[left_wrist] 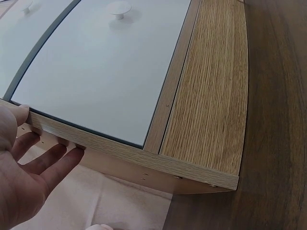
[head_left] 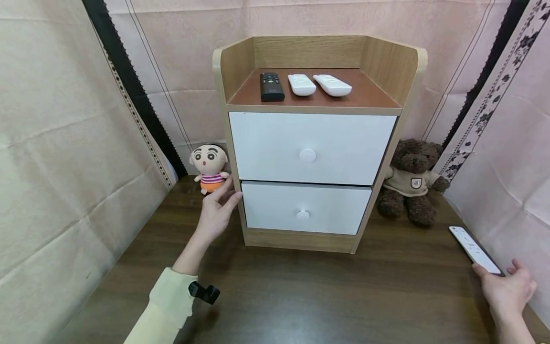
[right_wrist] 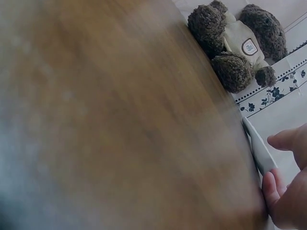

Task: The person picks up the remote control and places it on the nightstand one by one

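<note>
A small cabinet (head_left: 301, 241) with wood-grain sides and two white drawers stands in the middle. My left hand (head_left: 218, 210) touches its left side, low down. In the left wrist view, the thumb (left_wrist: 20, 114) rests at the front edge while the fingers (left_wrist: 53, 158) lie extended against the side panel. At the far right of the table lies a slim white remote control (head_left: 474, 248). My right hand (head_left: 509, 289) is at its near end, thumb and fingers spread to either side. In the right wrist view, a finger (right_wrist: 283, 139) stands apart from the remote (right_wrist: 259, 146).
On the cabinet's brown top lie a black remote (head_left: 271, 87) and two white remotes (head_left: 301, 85). A cartoon doll (head_left: 209, 165) stands left of the cabinet, beyond my left hand. Right of it sits a brown teddy bear (head_left: 410, 179). Pale curtains (head_left: 86, 167) border the table.
</note>
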### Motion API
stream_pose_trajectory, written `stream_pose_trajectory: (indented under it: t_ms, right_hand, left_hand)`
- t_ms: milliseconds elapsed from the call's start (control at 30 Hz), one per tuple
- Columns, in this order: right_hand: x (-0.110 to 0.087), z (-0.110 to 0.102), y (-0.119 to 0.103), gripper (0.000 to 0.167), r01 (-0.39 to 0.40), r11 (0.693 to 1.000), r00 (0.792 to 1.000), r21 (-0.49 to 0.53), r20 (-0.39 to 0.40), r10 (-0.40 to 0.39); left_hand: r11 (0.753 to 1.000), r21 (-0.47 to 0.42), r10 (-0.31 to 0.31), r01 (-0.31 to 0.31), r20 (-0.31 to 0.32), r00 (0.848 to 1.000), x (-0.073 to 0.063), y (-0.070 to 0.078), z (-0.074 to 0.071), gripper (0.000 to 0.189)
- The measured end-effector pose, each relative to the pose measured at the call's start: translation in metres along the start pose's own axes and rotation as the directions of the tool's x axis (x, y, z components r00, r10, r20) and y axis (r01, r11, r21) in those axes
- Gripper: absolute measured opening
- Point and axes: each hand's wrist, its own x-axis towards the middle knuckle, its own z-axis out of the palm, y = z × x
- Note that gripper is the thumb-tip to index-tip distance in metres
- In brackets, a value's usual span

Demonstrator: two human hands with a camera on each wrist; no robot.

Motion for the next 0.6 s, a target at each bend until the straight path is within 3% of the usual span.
stream_pose_trajectory:
  t_ms: [333, 600]
  right_hand:
    - [0.0027, 0.0031, 0.0089, 0.083, 0.011, 1.0, 0.999, -0.024, 0.036, -0.01]
    - [0.0073, 0.007, 0.0082, 0.073, 0.047, 0.999, 0.999, -0.02, 0.01, -0.047]
  left_hand:
    - [1.0, 0.011, 0.011, -0.011, 0.0, 1.0, -0.0006, 0.0001, 0.0005, 0.054]
    - [1.0, 0.011, 0.007, -0.007, -0.011, 1.0, -0.0007, -0.0001, 0.0004, 0.054]
